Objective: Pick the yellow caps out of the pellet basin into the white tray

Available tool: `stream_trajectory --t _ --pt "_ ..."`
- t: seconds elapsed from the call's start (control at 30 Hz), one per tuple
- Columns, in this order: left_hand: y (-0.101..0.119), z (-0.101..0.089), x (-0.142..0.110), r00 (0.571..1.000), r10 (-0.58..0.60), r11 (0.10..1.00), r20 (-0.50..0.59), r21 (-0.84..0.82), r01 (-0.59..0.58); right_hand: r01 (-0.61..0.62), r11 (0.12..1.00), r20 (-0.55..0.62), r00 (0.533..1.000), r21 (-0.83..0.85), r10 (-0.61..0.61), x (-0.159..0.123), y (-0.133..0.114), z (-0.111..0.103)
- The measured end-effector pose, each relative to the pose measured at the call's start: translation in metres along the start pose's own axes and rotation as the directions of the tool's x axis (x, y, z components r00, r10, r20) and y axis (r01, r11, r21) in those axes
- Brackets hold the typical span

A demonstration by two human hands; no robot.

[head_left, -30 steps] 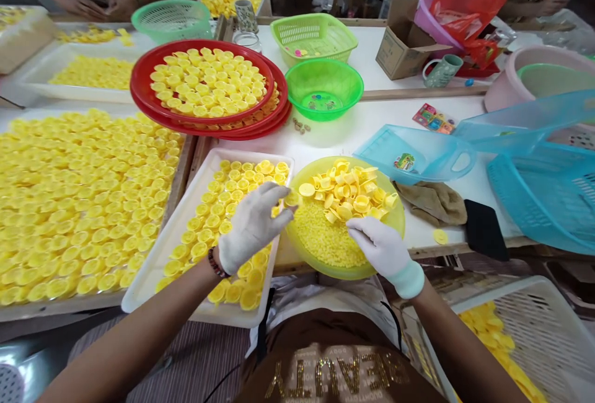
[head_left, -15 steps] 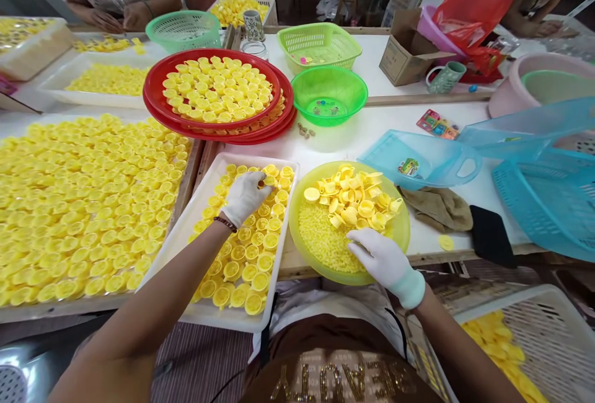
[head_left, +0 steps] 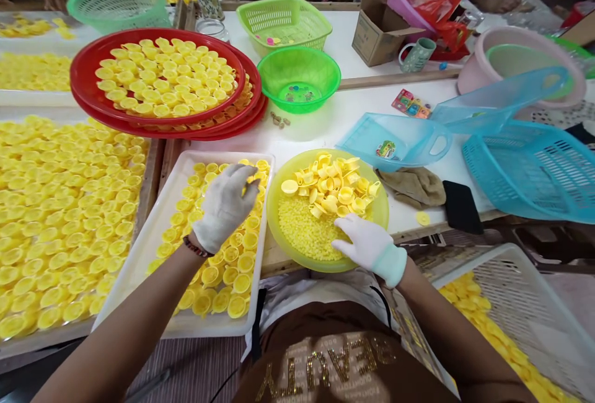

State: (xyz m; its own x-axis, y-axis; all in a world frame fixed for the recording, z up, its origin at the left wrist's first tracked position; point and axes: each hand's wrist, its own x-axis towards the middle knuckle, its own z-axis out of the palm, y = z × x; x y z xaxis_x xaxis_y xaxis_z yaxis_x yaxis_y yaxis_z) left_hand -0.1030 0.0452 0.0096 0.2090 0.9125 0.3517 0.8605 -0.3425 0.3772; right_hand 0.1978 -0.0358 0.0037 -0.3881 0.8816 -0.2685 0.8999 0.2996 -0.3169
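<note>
BEAUTY is on a brown top (head_left: 325, 347) before the yellow bowl (head_left: 274, 204). Yellow cups (head_left: 332, 184) lie inside it, a blue scoop (head_left: 403, 137) behind. What left hand (head_left: 225, 206) or right hand (head_left: 365, 242) fingers hold, I can't tell.

There are two gloved hands: one left hand (head_left: 225, 208) and one right hand (head_left: 365, 243). Beneath the left is one white tray (head_left: 209, 327); by the right, one yellow bowl (head_left: 274, 217). The yellow pieces (head_left: 242, 283) are too many to count. The worktop (head_left: 316, 133) also carries at least three red trays (head_left: 83, 80), one bright green bowl (head_left: 320, 84), two blue scoops (head_left: 413, 142), one blue basket (head_left: 520, 161), two patterned cups (head_left: 418, 54), one cardboard box (head_left: 367, 40) and one brown cloth (head_left: 413, 187).
</note>
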Motion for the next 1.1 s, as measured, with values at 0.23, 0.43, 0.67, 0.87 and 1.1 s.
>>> stream_trajectory --t 0.23,0.43,0.67,0.87,1.1 --pt "0.088 0.035 0.0 0.731 0.53 0.831 0.431 -0.092 -0.548 0.059 0.998 0.057 0.997 0.02 -0.06 0.015 -0.018 0.007" --pt "0.087 0.033 -0.001 0.868 0.316 0.947 0.383 -0.185 -0.263 0.079 0.993 0.026 0.996 0.083 -0.082 0.02 -0.004 0.017" --pt "0.073 0.018 -0.017 0.88 0.212 0.977 0.426 -0.114 -0.18 0.163 0.952 -0.09 0.985 0.259 -0.144 0.016 0.004 0.015" --pt "0.074 0.025 -0.025 0.902 0.209 0.978 0.377 -0.064 -0.2 0.307 0.907 -0.324 0.922 0.287 -0.21 0.021 -0.003 0.0" --pt "0.098 0.043 -0.009 0.922 0.097 0.99 0.374 0.059 -0.128 0.317 0.916 -0.417 0.887 0.244 -0.196 0.045 -0.016 -0.014"
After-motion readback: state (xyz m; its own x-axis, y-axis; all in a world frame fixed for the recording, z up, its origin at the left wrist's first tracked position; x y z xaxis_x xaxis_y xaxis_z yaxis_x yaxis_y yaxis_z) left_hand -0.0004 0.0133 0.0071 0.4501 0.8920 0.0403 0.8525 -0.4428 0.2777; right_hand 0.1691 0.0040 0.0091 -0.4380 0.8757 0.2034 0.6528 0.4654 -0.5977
